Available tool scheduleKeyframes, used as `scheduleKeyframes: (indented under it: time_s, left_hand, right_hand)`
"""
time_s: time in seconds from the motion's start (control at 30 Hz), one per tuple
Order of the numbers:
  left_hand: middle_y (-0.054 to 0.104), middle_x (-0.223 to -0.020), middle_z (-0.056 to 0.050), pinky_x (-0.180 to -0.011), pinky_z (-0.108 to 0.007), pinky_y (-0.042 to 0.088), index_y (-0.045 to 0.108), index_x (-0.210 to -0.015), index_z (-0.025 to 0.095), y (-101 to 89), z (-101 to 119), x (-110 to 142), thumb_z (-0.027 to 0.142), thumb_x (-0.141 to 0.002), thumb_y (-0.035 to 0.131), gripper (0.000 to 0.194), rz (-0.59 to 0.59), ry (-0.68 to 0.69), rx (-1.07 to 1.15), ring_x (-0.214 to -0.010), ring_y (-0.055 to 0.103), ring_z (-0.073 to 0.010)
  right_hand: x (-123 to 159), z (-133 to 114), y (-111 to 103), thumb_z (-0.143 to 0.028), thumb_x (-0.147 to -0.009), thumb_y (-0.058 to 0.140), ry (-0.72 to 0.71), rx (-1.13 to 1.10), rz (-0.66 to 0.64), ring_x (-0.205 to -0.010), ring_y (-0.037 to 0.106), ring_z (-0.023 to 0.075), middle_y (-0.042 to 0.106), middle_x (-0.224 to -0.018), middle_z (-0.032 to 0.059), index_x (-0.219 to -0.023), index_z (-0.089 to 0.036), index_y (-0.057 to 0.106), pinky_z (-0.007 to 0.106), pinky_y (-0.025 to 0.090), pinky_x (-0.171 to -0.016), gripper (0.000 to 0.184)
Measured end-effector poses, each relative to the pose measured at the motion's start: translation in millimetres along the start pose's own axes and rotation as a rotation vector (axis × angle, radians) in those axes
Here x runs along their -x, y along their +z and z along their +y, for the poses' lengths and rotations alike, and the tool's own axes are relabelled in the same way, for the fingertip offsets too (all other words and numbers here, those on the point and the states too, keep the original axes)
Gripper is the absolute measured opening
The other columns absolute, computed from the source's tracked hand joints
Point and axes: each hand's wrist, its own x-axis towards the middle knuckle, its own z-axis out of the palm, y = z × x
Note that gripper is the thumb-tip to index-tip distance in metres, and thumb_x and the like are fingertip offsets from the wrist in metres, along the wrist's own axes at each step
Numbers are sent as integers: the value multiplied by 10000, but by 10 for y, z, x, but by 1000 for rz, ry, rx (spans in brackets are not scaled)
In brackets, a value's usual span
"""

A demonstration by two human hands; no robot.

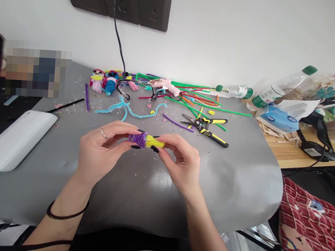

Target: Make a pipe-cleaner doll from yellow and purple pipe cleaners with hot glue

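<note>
Between my two hands, above the grey table (163, 201), is a small bundle of pipe cleaners (141, 139), wound purple on the left and yellow on the right. My left hand (103, 148) pinches the purple end between thumb and fingers. The yellow end is gripped by the thumb and fingertips of my right hand (179, 160). Beyond the hands lie bent light-blue pipe cleaners (123, 105) and a purple strip (179, 123). Wire strippers (205, 127) with black and yellow handles rest to the right, jaws apart.
Small pipe-cleaner dolls (97, 79), a pink glue gun (170, 86) with its cord and many green pipe cleaners (187, 85) lie along the wall. At right are plastic bottles (267, 97) and a tissue pack (280, 119). A white device (20, 139) sits at left.
</note>
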Motion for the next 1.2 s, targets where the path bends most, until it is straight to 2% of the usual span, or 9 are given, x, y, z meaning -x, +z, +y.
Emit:
scheduleKeyframes:
  time_s: [0.23, 0.5, 0.53, 0.63, 0.7, 0.8, 0.9, 1.07, 1.2]
  left_hand:
    - [817, -942, 40, -797, -145, 620, 840, -985, 301, 7, -4, 31, 54, -818, 825, 299, 50, -33, -23, -863, 749, -92]
    - [817, -928, 46, -787, -146, 622, 841, -979, 319, 19, 4, 3, 119, -831, 826, 249, 53, -63, -45, -847, 746, -93]
    - [817, -931, 43, -791, -153, 625, 839, -983, 316, 14, -3, -2, 143, -838, 827, 226, 41, -89, -52, -848, 748, -97]
    - [823, -945, 18, -764, -197, 648, 831, -996, 293, -13, -41, -10, 241, -845, 840, 160, 23, -209, -59, -836, 765, -127]
    - [825, -948, -9, -728, -227, 658, 819, -1002, 263, -35, -81, -10, 304, -833, 855, 178, 38, -288, -50, -823, 775, -152]
    - [816, -896, -36, -679, -246, 652, 797, -966, 220, -67, -139, -16, 381, -817, 871, 232, 49, -345, -48, -788, 768, -171]
    - [809, -838, -47, -657, -245, 636, 792, -916, 211, -85, -166, -41, 430, -828, 862, 246, 13, -351, -66, -748, 757, -175]
    - [801, -795, -51, -598, -255, 602, 787, -856, 217, -68, -163, -95, 455, -831, 839, 245, -30, -429, -94, -672, 737, -183]
    - [783, -748, -47, -562, -257, 579, 770, -836, 221, -36, -180, -106, 459, -828, 834, 247, -27, -478, -108, -637, 723, -188]
  right_hand:
    - [-3, -6, 6, -114, -953, 685, 13, -9, -6, -894, 722, 145, 774, -1010, 41, -1057, -239, 757, 281, 638, -813, 178]
    - [-2, 26, 7, -176, -976, 676, 62, -31, -5, -910, 726, 150, 766, -1028, 41, -1076, -249, 741, 294, 644, -846, 140]
    - [-2, 42, -1, -195, -971, 692, 84, -30, -16, -924, 727, 152, 760, -1047, 40, -1123, -256, 730, 299, 645, -870, 169]
    - [5, 103, -38, -245, -926, 769, 154, -14, -59, -968, 725, 157, 738, -1136, 37, -1314, -293, 653, 322, 636, -942, 408]
    - [19, 143, -62, -237, -926, 762, 177, 8, -66, -960, 715, 150, 725, -1171, 40, -1355, -302, 623, 324, 629, -950, 456]
    - [53, 185, -75, -198, -951, 695, 182, 45, -64, -935, 707, 143, 729, -1119, 43, -1277, -274, 660, 317, 624, -922, 336]
    - [89, 204, -57, -184, -950, 683, 189, 50, -73, -912, 711, 145, 734, -1034, 39, -1192, -242, 689, 311, 624, -889, 250]
    - [128, 223, 3, -191, -935, 697, 199, 50, -82, -864, 722, 143, 739, -1007, 36, -1143, -231, 693, 306, 630, -857, 211]
    - [140, 231, 52, -222, -920, 718, 205, 40, -33, -838, 728, 139, 745, -979, 29, -1070, -225, 694, 288, 636, -832, 153]
